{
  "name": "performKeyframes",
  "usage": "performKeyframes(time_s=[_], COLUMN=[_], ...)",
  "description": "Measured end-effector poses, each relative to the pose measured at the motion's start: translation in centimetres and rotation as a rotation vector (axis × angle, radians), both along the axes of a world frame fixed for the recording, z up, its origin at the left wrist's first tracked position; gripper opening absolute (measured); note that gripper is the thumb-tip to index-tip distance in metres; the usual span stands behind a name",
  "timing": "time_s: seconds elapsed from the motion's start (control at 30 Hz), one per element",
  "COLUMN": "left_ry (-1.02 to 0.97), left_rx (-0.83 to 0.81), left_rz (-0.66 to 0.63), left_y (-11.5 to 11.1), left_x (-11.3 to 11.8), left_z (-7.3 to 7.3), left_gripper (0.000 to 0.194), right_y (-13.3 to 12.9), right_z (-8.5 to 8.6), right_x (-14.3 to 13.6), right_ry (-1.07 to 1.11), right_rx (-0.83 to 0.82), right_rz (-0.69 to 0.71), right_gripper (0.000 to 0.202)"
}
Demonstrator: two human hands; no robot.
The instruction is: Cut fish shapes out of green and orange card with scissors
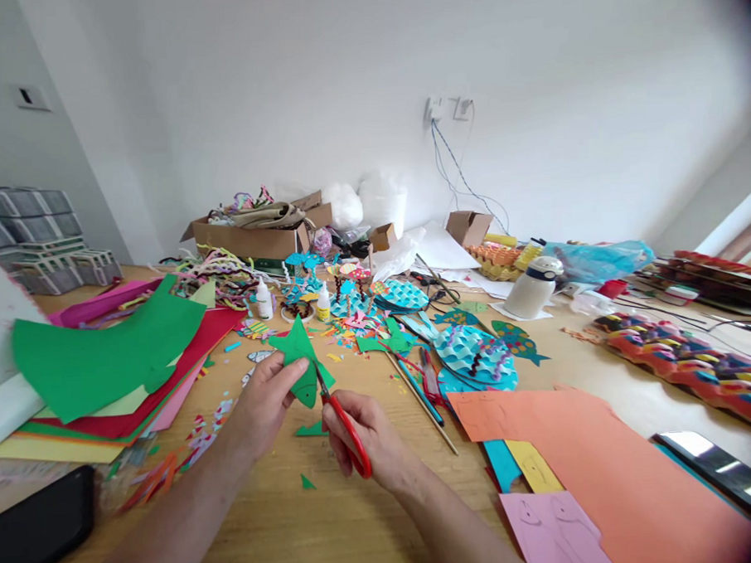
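Note:
My left hand [265, 394] pinches a piece of green paper [298, 343] cut partly into a fish shape, with a drawn eye near its lower tip. Wrapped round the handles of red scissors [355, 440], my right hand [373, 435] holds the blades against the right side of that paper. The blades look nearly closed along its edge. Below, on the wooden table [280, 526], lie a green offcut [311, 430] and a small green scrap [308, 481].
Coloured paper sheets [114, 347] are stacked at left, beside a black phone [43, 520]. Orange paper [582, 447] and pink paper with drawn fish [551, 527] lie at right. Glue bottles [263, 299], blue paper crafts [475, 352] and a white bottle [533, 289] stand farther back.

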State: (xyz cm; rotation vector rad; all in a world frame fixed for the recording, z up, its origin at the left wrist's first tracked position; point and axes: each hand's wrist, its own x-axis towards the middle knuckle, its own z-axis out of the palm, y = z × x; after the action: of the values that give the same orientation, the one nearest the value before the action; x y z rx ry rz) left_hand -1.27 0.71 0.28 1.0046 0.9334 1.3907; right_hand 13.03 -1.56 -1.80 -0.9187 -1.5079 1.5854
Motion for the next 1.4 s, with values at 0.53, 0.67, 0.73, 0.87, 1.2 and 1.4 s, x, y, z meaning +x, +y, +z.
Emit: performKeyframes(time_s=[0.53, 0.67, 0.73, 0.87, 1.2, 1.4], left_ry=[-0.053, -0.039, -0.033, -0.037, -0.032, -0.027], left_rx=[-0.007, -0.013, -0.019, -0.033, -0.031, -0.047], left_rz=[-0.045, -0.029, -0.028, -0.026, -0.028, -0.016], left_y=[0.04, 0.00, -0.02, -0.05, -0.02, 0.04], left_x=[-0.03, -0.02, 0.02, 0.08, -0.14, -0.08], left_z=[-0.11, -0.05, 0.04, 0.15, -0.04, -0.03], left_gripper=[0.020, 0.020, 0.020, 0.021, 0.018, 0.018], right_y=[0.02, -0.05, 0.00, 0.11, -0.09, -0.04], right_z=[-0.11, 0.09, 0.13, 0.23, 0.11, 0.19], right_x=[0.06, 0.02, 0.01, 0.02, 0.12, 0.03], right_ry=[0.019, 0.005, 0.002, -0.001, -0.005, -0.011], right_rx=[-0.012, -0.018, -0.017, -0.021, -0.013, -0.023], right_rz=[0.002, -0.006, -0.008, -0.009, -0.003, -0.018], right_gripper=[0.045, 0.046, 0.047, 0.047, 0.047, 0.046])
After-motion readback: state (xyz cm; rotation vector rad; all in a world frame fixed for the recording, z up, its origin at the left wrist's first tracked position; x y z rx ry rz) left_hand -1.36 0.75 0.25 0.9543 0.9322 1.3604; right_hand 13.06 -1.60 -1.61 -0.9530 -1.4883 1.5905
